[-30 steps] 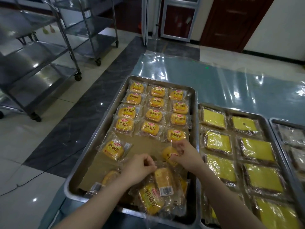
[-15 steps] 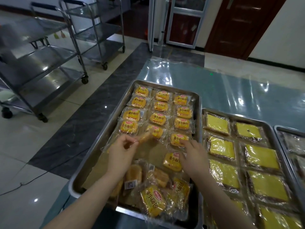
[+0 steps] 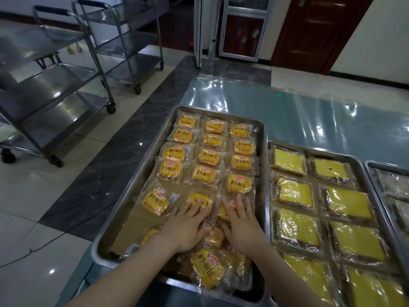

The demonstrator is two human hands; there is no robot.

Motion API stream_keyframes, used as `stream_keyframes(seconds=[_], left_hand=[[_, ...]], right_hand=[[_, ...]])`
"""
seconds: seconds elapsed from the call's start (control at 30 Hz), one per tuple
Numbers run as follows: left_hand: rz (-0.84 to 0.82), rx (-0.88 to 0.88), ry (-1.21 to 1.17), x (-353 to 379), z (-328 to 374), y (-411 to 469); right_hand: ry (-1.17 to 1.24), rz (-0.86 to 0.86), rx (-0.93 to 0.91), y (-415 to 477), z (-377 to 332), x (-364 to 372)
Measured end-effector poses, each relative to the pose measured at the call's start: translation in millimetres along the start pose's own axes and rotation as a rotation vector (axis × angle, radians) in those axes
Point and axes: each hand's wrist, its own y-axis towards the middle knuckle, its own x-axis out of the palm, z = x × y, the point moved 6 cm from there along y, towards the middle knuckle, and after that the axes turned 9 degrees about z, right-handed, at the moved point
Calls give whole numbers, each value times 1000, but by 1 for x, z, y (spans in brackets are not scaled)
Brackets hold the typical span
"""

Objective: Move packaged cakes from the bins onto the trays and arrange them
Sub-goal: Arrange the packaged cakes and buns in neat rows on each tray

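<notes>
Two open hands lying flat, left hand (image 3: pixel 188 227) pressing the middle cake (image 3: pixel 191 199), right hand (image 3: pixel 243 229) pressing its neighbour cake (image 3: pixel 222 214), neat rows (image 3: pixel 210 157) beyond the fingertips, loose pile (image 3: pixel 207 269) under the wrists, all inside a steel tray (image 3: pixel 138 185), square yellow cakes (image 3: pixel 296 192) further right.

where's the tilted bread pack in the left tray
In the head view the tilted bread pack lies near the left rim of the left tray, below the neat rows and left of the left hand.
</notes>
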Motion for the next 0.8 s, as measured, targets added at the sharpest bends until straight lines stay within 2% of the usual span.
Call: stream_keyframes(seconds=[0.2,0.37,0.5,0.63,0.73,0.8], left_hand=[[76,-55,-62,1,3,-5],[319,-70,-128,-31,6,12],[211,-42,-122,-42,5,46],[101,-19,33,-38,-2,60],[139,-45,78,-42,-5,58],[199,-88,16,-51,-8,54]], right_hand=[[-7,77,5,-5,-2,-2],[-12,196,6,-9,-7,-9],[40,323,30,-13,-6,-18],[53,379,50,-13,-4,-21],[104,399,67,-13,-2,-21],[121,407,56,-13,-2,-20]])
